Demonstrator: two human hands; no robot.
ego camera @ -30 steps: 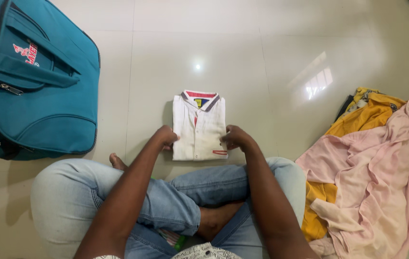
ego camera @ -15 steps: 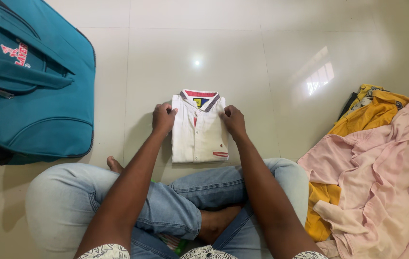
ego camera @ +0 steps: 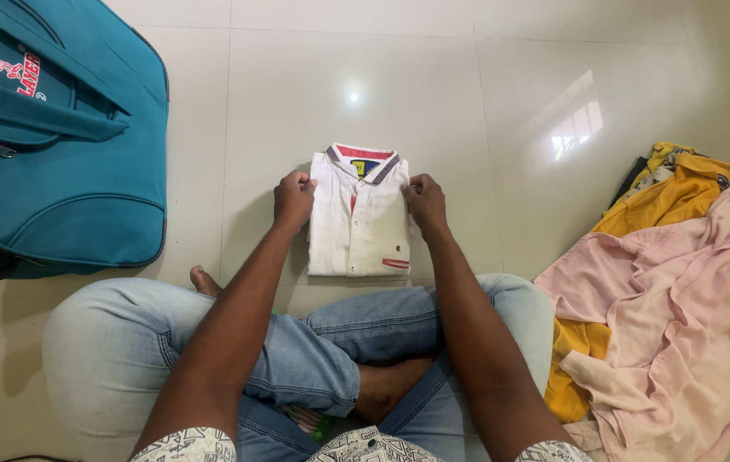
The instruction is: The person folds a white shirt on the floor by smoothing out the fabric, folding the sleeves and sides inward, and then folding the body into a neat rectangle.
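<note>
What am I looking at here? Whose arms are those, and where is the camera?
There is no machine here, just a person. The camera sits on the person's head and looks down, so you see their own two arms and their crossed legs in blue jeans. They sit on a shiny pale tiled floor.

In front of them lies a small white shirt, folded into a neat rectangle with its collar at the far end. The left hand grips the shirt's left edge near the collar, and the right hand grips the right edge.

To the left lies a big teal bag with zips. To the right is a loose pile of clothes, pink on top with yellow underneath.
</note>
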